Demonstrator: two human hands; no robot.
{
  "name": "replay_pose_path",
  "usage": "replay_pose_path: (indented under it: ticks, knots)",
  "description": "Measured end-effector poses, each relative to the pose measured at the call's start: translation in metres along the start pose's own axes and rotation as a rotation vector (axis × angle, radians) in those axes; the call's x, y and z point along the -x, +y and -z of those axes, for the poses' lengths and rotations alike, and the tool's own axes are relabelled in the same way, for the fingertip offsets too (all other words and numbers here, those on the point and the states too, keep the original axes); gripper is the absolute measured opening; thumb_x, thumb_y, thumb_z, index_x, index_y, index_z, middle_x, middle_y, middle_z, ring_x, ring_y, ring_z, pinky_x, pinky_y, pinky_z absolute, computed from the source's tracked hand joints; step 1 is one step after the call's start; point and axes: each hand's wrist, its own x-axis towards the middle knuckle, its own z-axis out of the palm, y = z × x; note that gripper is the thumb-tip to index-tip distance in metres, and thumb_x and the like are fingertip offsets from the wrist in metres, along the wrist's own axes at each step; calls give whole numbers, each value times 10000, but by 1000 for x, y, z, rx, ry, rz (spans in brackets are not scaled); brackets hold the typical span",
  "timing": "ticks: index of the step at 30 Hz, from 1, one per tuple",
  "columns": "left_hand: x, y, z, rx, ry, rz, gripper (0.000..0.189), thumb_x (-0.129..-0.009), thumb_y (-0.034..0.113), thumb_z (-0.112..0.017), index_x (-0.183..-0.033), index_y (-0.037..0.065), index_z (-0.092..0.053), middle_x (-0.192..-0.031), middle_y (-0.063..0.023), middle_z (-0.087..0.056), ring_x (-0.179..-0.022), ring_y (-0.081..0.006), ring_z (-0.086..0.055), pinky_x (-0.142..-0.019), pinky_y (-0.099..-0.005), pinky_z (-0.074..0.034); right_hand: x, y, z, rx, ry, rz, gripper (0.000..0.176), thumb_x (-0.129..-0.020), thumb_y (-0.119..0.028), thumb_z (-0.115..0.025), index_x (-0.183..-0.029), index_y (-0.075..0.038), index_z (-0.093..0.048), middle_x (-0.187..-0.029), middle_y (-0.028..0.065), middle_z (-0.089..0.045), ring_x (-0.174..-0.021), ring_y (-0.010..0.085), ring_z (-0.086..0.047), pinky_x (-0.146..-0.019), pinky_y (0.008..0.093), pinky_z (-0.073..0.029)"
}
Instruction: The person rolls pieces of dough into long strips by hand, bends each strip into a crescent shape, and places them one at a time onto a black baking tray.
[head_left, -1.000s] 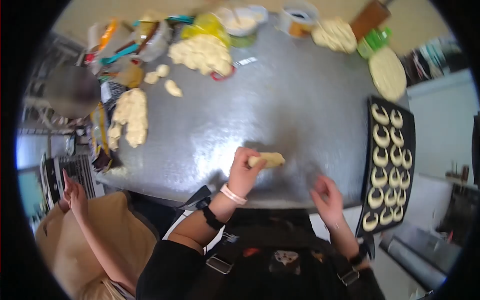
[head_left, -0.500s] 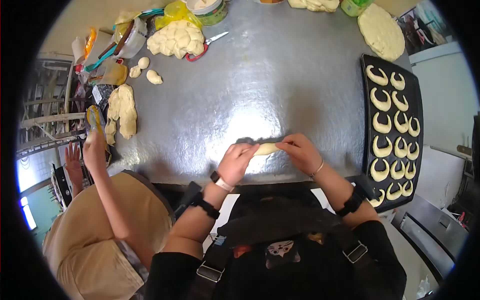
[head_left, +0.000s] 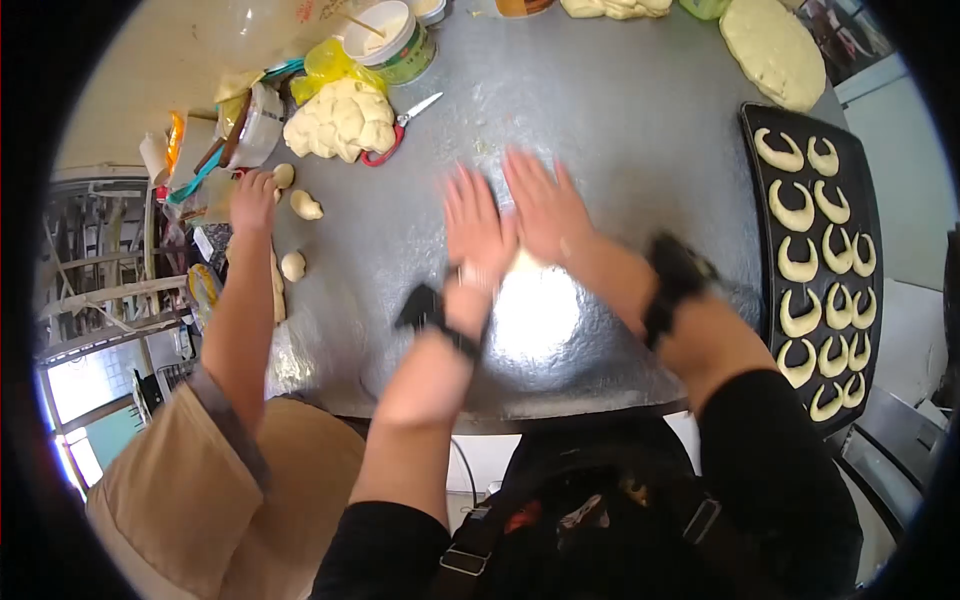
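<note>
My left hand (head_left: pixel 476 225) and my right hand (head_left: pixel 546 210) lie side by side, palms down on the grey metal table (head_left: pixel 640 130). Fingers on both point away from me, stretched out and blurred by motion. A pale bit of dough (head_left: pixel 526 260) shows between the heels of the hands; the rest of the piece is hidden beneath them. To the right, a black baking tray (head_left: pixel 860 190) holds several crescent-shaped dough pieces (head_left: pixel 785 217) in rows.
At left, another person's hand (head_left: pixel 254 198) reaches near a dough ball (head_left: pixel 283 176). Two small dough pieces (head_left: pixel 306 206) lie beside it. Red-handled scissors (head_left: pixel 384 152) touch a lumpy dough mass (head_left: pixel 343 120), near a tub (head_left: pixel 408 60). A flat dough slab (head_left: pixel 772 52) sits back right.
Both hands have gone from pinching the dough strip's ends near the front edge to lying flat, farther out. The other person's hand has moved to the dough balls.
</note>
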Motion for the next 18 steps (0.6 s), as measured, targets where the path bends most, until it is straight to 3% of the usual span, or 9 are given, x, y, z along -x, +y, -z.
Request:
replay_pose_path:
  ticks: [2,3,6,10,13,14,16,17,18]
  knots:
    - [113,11,28,111,-208,-73,780,-878,428,-516,-1432,-80,-303,-1508,-292,-255,-1391,-461,-259,-1119,-554,-221,116,-11,41,-170,-300,123,755,-856,-453,-557,-1426,5,-368,-1539,139,-289,-1415,272,-281,-1131,532,-202]
    - [169,25,46,143,-386,69,805,-848,457,-544,-1422,-69,-336,-1493,-305,-276,-1377,-491,-267,-1106,-591,-205,159,-15,72,-293,-582,21,788,-840,-473,-583,-1430,1,-363,-1541,142,-278,-1422,283,-263,-1127,547,-200]
    - [188,26,47,-25,-371,133,760,-829,498,-558,-1433,64,-402,-1491,-298,-274,-1353,-523,-258,-1074,-631,-221,198,-20,75,-257,-407,-98,802,-859,-492,-564,-1448,-5,-324,-1547,160,-248,-1430,300,-233,-1122,573,-194]
    - [-2,-38,7,-62,98,293,785,-879,423,-520,-1484,2,-252,-1542,-294,-144,-1404,-514,-140,-1138,-575,-144,30,24,35,-101,-47,-292,811,-883,-503,-527,-1466,1,-274,-1551,172,-231,-1434,318,-217,-1126,581,-180]
    - [11,-50,5,2,101,102,832,-881,408,-540,-1472,-67,-199,-1545,-294,-127,-1408,-501,-144,-1160,-525,-138,33,37,20,-129,10,-154,804,-883,-502,-524,-1454,17,-295,-1554,179,-223,-1429,321,-231,-1129,571,-181]
    - [57,-36,27,-82,-96,46,883,-857,434,-579,-1454,-99,-206,-1537,-306,-140,-1409,-491,-158,-1160,-508,-152,73,35,24,-149,-105,-93,820,-870,-522,-532,-1446,20,-312,-1555,178,-224,-1430,316,-234,-1133,563,-179]
    - [157,-15,51,42,-270,126,943,-789,491,-648,-1440,-81,-277,-1522,-309,-190,-1398,-511,-170,-1136,-556,-174,173,17,64,-154,-314,-65,875,-823,-588,-556,-1426,13,-357,-1553,174,-236,-1434,298,-234,-1140,546,-181]
    - [201,-5,58,37,-336,159,856,-821,380,-611,-1452,-79,-258,-1526,-322,-156,-1395,-538,-136,-1117,-588,-181,207,9,76,-205,-362,-118,887,-818,-588,-565,-1440,2,-335,-1557,173,-221,-1439,304,-214,-1135,559,-183]
    - [194,-7,59,-25,-348,181,858,-822,410,-608,-1454,-61,-269,-1524,-323,-159,-1395,-538,-137,-1120,-593,-165,228,0,83,-271,-428,-172,901,-814,-587,-573,-1453,-9,-313,-1562,172,-206,-1444,310,-194,-1131,573,-185]
